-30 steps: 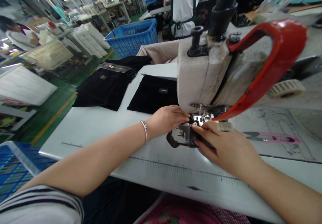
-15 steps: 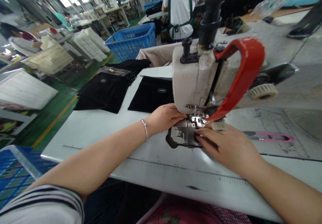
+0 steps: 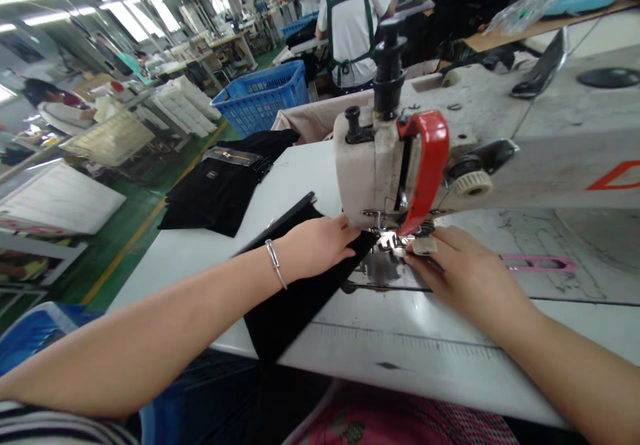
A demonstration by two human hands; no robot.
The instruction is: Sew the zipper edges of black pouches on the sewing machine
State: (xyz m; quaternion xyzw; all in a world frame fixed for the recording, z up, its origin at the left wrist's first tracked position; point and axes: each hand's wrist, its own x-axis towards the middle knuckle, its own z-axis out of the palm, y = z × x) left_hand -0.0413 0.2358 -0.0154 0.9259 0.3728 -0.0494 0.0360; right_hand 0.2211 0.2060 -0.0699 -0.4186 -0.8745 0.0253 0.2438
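Note:
A black fabric panel lies slanted across the machine bed, its right corner by the presser foot of a sewing machine. On top of this panel my left hand grips it with bent fingers just left of the foot. My right hand is at the foot's right side, fingers bent together, a beige wrap around one finger. What its fingertips hold, if anything, is hidden. A red curved guard stands over the needle area.
A stack of black fabric pieces with a zipper lies at the table's left. Pink-handled thread snips rest right of my right hand. Behind are a blue crate and a co-worker in a white shirt. A ruler scale marks the front edge.
The black panel has come from behind the machine head to the needle area, turned slantwise under my left hand. My right hand stays beside the foot. The view has shifted slightly.

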